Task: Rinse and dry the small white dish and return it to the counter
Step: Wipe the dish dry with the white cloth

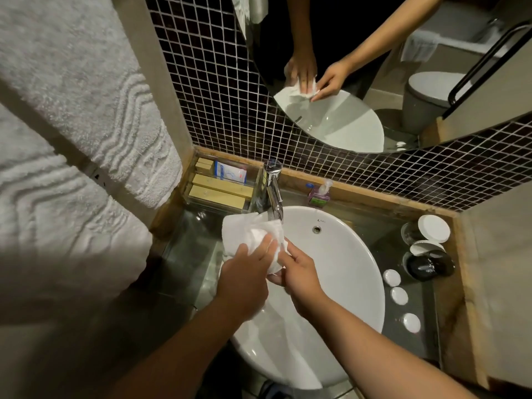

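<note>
Over basin (pixel 339 272), both hands' fingers pressed around white cloth (pixel 247 234); dish hidden; clear tray (pixel 218 207) holds boxes.

Premises: a hotel-style bathroom. Evidence: white vessel basin (pixel 345 272) under chrome tap (pixel 272 188) at centre, mirror (pixel 359 116) above, toilet (pixel 429 96) reflected upper right. Boxed toiletries (pixel 221 187) sit left of the tap.

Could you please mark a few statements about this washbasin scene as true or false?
1. Both hands are working a white cloth above the basin. True.
2. Water is streaming from the tap. False: no stream is visible.
3. Three small white round dishes lie on the counter right of the basin. True.
4. The left hand rests on the counter. False: it presses on the cloth.
5. The right hand holds the soap bottle. False: the bottle stands behind the basin.
</note>
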`<action>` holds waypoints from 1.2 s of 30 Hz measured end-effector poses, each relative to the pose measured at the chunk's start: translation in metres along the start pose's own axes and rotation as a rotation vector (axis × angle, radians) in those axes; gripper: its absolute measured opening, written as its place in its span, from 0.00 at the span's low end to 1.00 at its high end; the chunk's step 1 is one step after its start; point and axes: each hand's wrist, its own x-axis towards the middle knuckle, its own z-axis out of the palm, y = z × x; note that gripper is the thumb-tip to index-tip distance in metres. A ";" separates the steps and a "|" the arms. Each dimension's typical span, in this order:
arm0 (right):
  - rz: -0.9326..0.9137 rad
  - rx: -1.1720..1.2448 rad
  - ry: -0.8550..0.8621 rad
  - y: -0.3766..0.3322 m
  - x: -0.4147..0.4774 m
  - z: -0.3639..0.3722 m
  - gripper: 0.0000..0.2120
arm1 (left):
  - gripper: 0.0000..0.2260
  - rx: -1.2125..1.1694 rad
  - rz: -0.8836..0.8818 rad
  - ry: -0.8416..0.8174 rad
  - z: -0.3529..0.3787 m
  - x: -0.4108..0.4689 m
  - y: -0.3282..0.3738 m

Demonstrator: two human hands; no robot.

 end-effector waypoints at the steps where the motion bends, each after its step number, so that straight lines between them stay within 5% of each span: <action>1: 0.003 0.010 0.015 -0.002 0.001 -0.002 0.14 | 0.37 -0.036 0.014 -0.004 0.000 -0.004 0.002; 9: -0.078 -0.058 0.070 -0.018 0.009 -0.023 0.17 | 0.40 0.014 0.160 -0.045 0.010 -0.029 -0.017; 16: -0.208 -0.245 0.124 -0.024 0.011 -0.042 0.14 | 0.31 -0.188 0.108 0.275 0.000 -0.037 -0.056; 21: -0.461 -0.612 0.036 -0.033 0.008 -0.052 0.13 | 0.37 -0.119 0.051 0.183 -0.020 -0.012 -0.052; 25: -0.696 -0.775 -0.052 -0.044 -0.001 -0.056 0.17 | 0.26 -0.180 0.263 0.323 -0.032 0.002 -0.039; 29: -0.991 -0.901 -0.054 -0.056 -0.002 -0.059 0.20 | 0.28 -0.390 0.337 0.221 -0.041 0.008 -0.030; 36: -1.250 -0.936 -0.066 -0.059 0.002 -0.058 0.06 | 0.27 -0.757 0.187 0.284 -0.041 0.006 -0.020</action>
